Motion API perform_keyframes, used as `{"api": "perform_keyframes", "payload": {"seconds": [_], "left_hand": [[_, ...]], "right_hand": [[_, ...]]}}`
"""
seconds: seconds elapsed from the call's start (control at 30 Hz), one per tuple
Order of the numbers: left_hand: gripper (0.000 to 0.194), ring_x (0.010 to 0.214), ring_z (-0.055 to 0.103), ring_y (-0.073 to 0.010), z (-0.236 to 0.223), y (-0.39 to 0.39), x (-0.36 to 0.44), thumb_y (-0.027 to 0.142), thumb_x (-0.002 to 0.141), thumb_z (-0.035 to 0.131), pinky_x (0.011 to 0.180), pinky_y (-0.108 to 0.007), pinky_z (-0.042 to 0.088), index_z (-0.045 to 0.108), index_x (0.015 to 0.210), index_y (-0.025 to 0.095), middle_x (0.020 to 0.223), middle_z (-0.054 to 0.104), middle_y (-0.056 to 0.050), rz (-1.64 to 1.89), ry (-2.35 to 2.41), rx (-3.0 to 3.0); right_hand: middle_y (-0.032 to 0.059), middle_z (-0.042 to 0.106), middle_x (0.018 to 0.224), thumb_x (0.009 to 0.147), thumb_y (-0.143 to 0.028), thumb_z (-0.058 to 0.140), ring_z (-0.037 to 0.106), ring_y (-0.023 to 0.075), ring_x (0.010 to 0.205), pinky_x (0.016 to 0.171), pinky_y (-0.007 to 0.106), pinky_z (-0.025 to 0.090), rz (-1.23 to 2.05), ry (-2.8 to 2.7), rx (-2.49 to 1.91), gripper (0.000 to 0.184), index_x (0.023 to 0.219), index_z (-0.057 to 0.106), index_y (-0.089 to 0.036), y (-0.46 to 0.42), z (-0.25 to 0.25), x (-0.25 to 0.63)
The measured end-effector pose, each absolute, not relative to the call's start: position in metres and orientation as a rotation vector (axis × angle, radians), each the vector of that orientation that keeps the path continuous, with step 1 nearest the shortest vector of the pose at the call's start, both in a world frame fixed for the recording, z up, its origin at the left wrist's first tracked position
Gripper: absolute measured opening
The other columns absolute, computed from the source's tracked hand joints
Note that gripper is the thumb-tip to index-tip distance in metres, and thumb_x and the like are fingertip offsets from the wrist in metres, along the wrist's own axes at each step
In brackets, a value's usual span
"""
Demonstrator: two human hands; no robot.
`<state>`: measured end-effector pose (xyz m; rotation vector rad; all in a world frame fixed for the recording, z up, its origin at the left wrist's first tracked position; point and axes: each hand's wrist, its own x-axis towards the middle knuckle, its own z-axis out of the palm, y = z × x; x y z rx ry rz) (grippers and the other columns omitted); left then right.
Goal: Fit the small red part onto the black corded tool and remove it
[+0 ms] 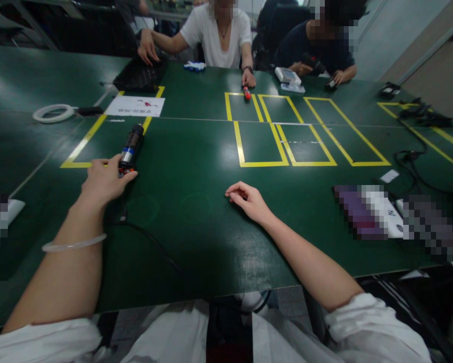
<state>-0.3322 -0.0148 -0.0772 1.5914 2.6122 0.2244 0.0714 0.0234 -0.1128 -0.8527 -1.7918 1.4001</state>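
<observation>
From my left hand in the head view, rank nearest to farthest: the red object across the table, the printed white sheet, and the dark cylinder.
From your left hand:
1. Dark cylinder: right at the hand.
2. Printed white sheet: farther out, roughly ahead.
3. Red object: far side, off to the right, by another person's hand.

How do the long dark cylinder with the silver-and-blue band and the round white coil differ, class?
Shape: the dark cylinder is straight, whereas the white coil is a round loop.
Colour: the cylinder is dark with a silver-and-blue band; the coil is white.
Contact: the left grip is at the cylinder's near end; no grip touches the coil.
Shared: both appear left of the picture's centre.
</observation>
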Motion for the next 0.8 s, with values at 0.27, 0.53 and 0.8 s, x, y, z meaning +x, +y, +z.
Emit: {"api": "perform_keyframes", "payload": {"seconds": [0.27, 0.53, 0.8], "left_hand": [[0.076, 0.121, 0.042, -0.0362, -0.068, -0.03, -0.348, 0.07, 0.088, 0.034, 0.097, -0.058, 0.043, 0.037, 0.148, 0.023, 0.142, 0.04, -0.015, 0.147, 2.825, 1.411], [0.063, 0.12, 0.044, -0.033, -0.067, -0.032, -0.322, 0.058, 0.09, 0.04, 0.097, -0.052, 0.043, 0.047, 0.132, 0.012, 0.137, 0.043, -0.017, 0.214, 2.968, 1.523], [0.055, 0.112, 0.049, -0.0327, -0.067, -0.033, -0.33, 0.055, 0.091, 0.039, 0.091, -0.05, 0.046, 0.059, 0.115, 0.01, 0.129, 0.047, -0.016, 0.148, 2.957, 1.543]], "right_hand": [[0.0023, 0.068, 0.088, 0.088, -0.028, 0.059, 0.06, 0.0116, 0.072, 0.071, 0.026, 0.048, 1.377, -1.84, -0.866, 0.013, 0.094, 0.065, -0.018, 0.024, -0.113, 0.072], [0.0026, 0.068, 0.088, 0.089, -0.028, 0.058, 0.06, 0.0117, 0.071, 0.071, 0.027, 0.048, 1.372, -1.853, -0.867, 0.013, 0.094, 0.065, -0.018, 0.023, -0.111, 0.072], [0.0024, 0.068, 0.087, 0.088, -0.028, 0.058, 0.059, 0.0117, 0.071, 0.07, 0.026, 0.047, 1.37, -1.868, -0.881, 0.013, 0.093, 0.065, -0.018, 0.023, -0.11, 0.073]]}}
